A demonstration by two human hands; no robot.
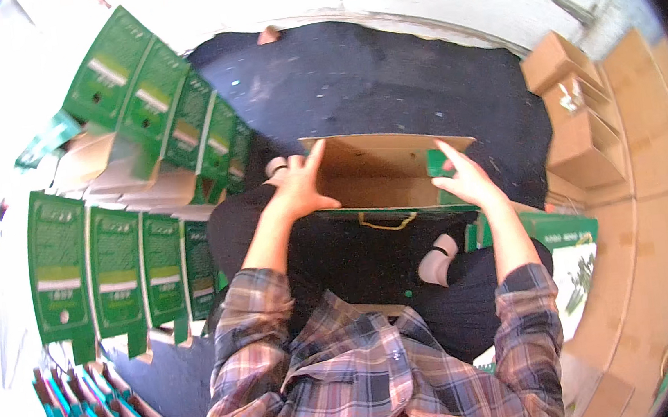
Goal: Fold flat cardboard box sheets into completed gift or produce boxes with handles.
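Note:
An open cardboard box (381,188), brown inside and green outside, sits in front of me above my lap. A yellow cord handle (388,223) hangs on its near side. My left hand (296,190) is at the box's left end, fingers spread, with the thumb along the near edge. At the right end, my right hand (467,179) is open too, with index finger and thumb apart beside a small green patch (436,163) on the box. Whether either palm presses on the end walls cannot be made out.
Rows of green printed cartons (163,265) stand at my left, with more green cartons (148,98) behind them. Small teal-edged boxes (102,416) are at lower left. Brown cardboard boxes (582,147) line the right side, near a green and white carton (559,232). A dark mat (368,73) covers the floor ahead.

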